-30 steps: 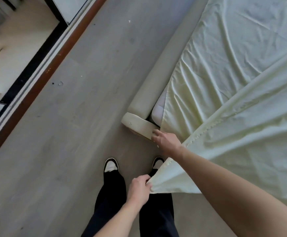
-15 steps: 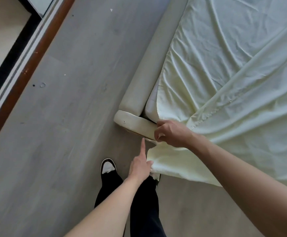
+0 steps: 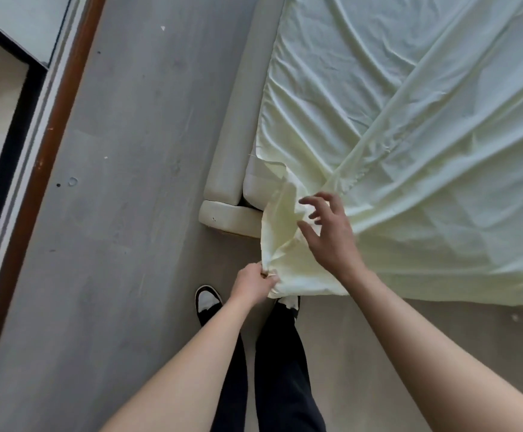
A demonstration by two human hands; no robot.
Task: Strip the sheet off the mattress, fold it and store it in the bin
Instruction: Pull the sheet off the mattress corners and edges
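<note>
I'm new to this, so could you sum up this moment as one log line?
step: stripping sheet | left hand: pinches sheet edge | right hand: fingers spread over sheet corner | mattress: corner bared

sheet [image 3: 410, 126] on mattress [image 3: 253, 179], floor [image 3: 135, 213] left

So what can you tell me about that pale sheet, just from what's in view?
The sheet is pale yellow-cream, thin woven-looking fabric, heavily creased. Most of it lies spread over the mattress, with one layer folded diagonally across another. Its near corner is lifted off the bed, baring the white mattress corner. The left hand pinches that bunched corner; the right hand hovers spread over it. The near edge hangs over the bed's end.
</note>
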